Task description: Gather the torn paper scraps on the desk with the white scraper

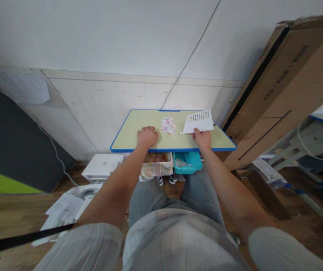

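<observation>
My right hand (pixel 202 139) pinches the lower edge of a white card (pixel 198 123), thumb on top. The card is tilted up over the right part of the small table (pixel 122 137), and a row of slots or dark-marked stripes runs along its upper part. My left hand (pixel 148 136) rests palm down on the tabletop at the left, its fingers slightly bent and nothing visible in them. Between my hands lies a loose pile of small white and pink paper pieces (pixel 168 125). A small dark object, mostly hidden, peeks out behind the card's right edge.
Under the table's front edge are a turquoise basket (pixel 188 165) and a lined bin (pixel 157 165). Tall cardboard boxes (pixel 285 82) lean at the right. A white box (pixel 103 165) and papers (pixel 65 209) sit at the left. A wall (pixel 107 37) stands behind.
</observation>
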Available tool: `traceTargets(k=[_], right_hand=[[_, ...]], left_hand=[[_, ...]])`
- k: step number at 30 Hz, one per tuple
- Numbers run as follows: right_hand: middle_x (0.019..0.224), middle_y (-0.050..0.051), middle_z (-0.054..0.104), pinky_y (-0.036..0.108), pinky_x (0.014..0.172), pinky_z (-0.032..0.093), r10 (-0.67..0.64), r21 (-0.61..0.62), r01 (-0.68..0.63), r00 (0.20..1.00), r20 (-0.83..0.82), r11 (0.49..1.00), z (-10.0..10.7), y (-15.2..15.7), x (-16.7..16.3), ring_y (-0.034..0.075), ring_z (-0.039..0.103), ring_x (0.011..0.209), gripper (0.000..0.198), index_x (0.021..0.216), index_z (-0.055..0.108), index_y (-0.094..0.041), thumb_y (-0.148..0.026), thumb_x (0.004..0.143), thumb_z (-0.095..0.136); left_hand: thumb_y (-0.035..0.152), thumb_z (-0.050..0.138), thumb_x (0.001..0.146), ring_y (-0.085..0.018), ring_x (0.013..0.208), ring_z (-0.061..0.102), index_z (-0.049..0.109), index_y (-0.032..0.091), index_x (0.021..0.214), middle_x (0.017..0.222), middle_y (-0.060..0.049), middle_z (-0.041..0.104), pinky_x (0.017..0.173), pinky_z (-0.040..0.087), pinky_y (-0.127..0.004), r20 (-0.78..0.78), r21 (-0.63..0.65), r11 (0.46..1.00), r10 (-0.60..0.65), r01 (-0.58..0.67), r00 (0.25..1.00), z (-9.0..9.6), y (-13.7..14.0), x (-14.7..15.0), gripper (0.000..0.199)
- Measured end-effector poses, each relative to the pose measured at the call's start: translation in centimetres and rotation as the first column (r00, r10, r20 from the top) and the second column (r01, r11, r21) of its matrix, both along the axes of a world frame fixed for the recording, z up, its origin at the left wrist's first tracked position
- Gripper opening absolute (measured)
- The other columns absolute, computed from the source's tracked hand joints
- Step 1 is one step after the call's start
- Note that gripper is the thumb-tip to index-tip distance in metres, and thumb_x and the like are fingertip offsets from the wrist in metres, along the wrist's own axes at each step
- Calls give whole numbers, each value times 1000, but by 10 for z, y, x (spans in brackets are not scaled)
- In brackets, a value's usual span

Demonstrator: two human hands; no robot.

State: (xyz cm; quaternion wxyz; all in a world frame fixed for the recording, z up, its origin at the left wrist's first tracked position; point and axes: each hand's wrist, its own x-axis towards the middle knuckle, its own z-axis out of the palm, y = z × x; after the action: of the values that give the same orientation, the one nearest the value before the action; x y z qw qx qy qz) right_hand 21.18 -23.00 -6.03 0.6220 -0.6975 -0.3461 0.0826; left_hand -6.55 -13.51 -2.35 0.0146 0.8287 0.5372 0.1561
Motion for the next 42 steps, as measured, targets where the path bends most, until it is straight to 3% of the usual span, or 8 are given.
traceTargets(k=[5,15,30,42], right_hand=[[56,6,69,35,81,63,-53,47,51,997,57,998,-1,-5,-1,28,77,72,36,58,64,-27,-29,94,66],[48,1,56,34,62,52,80,47,-77,995,-54,996,8,-9,1,22,56,54,29,57,57,-30,-32,86,62],[45,0,54,32,46,42,181,23,-180,971,-155,983,12,-14,-3,20,48,44,15,60,58,-28,-33,74,64],[44,0,57,31,41,41,192,73,-181,960,-204,981,14,-15,-2,18,49,40,18,59,58,-27,-32,75,66]], left_hand=[[36,45,112,-37,150,60,74,21,143,160,-18,71,124,47,-58,-3,4,1000,-1,1,1000,1,-1,1,45],[38,45,112,-38,150,61,74,23,144,161,-19,70,124,47,-58,0,1,1000,-5,5,1000,1,0,0,46],[36,45,111,-38,149,62,75,22,142,157,-19,72,122,48,-58,5,7,1000,-2,2,1000,4,-5,-1,45],[37,46,112,-38,149,62,75,22,141,156,-19,73,122,48,-57,1,15,1000,-2,2,1000,1,-1,-1,44]])
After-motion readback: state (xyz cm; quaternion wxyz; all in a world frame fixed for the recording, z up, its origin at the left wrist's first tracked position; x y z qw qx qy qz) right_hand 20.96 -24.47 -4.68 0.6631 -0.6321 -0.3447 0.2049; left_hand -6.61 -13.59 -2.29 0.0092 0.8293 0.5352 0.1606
